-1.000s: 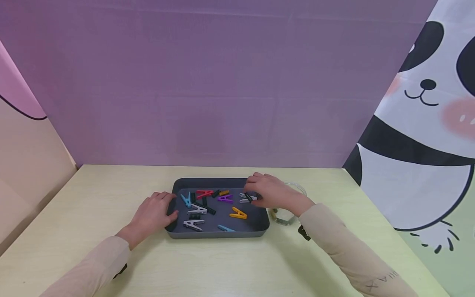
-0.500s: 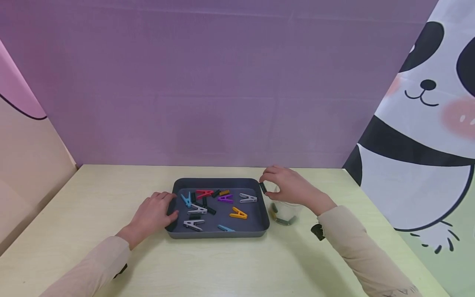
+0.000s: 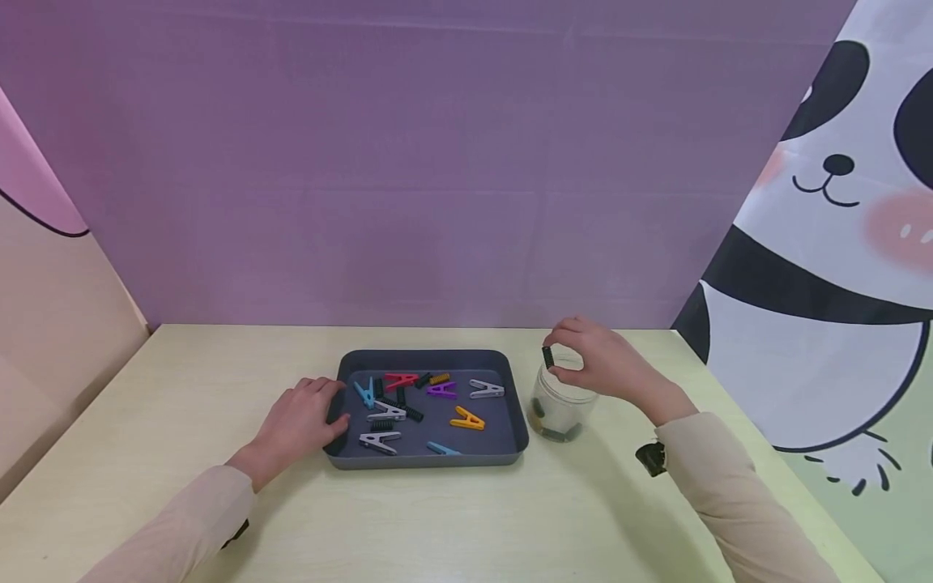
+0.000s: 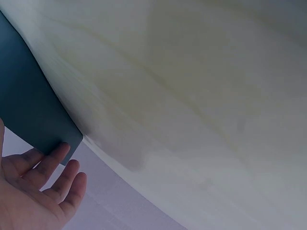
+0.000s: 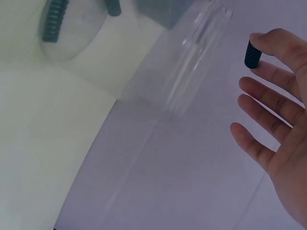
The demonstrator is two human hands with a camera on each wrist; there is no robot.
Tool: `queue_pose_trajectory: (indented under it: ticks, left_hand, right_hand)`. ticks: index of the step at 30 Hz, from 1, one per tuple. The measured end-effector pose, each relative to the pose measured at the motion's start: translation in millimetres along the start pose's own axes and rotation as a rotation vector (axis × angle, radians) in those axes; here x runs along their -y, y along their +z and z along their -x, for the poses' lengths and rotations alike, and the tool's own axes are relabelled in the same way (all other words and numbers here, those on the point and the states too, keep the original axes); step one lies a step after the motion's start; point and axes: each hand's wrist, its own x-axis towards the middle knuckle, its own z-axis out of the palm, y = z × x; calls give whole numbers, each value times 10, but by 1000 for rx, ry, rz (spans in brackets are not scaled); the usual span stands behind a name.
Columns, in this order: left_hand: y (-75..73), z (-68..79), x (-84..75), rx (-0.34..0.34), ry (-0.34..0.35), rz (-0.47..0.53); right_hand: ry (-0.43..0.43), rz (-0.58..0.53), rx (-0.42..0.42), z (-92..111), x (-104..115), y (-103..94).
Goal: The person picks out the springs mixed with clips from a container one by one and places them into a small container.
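Observation:
My right hand [image 3: 601,360] pinches a small black coil spring [image 5: 253,53] between thumb and index finger, the other fingers spread apart. It is above the mouth of a clear jar [image 3: 560,409], which has several springs [image 5: 55,21] at its bottom. My left hand [image 3: 297,421] rests at the left side of a dark grey tray [image 3: 503,449], loosely bent fingertips touching its edge. In the tray lie several black springs [image 3: 382,425], a gold spring [image 3: 440,378], and clips in yellow [image 3: 468,419], purple [image 3: 441,390], red [image 3: 400,380], blue [image 3: 443,448] and grey [image 3: 487,389].
The jar stands just right of the tray on a light wooden table [image 3: 437,526]. A purple backdrop [image 3: 437,178] rises behind the table's far edge, with a panda-print panel [image 3: 809,356] at the right.
My right hand has lifted the black spring from beside the grey clip in the tray and carried it right, over the jar. The left hand and tray have stayed put.

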Motion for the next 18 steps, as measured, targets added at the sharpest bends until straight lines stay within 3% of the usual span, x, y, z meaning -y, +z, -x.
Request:
queue_pose_trajectory:
  ticks: [18]
  left_hand:
    - [-6, 7, -10, 2, -3, -1]
  right_hand:
    - [74, -16, 56, 182, -138, 188]
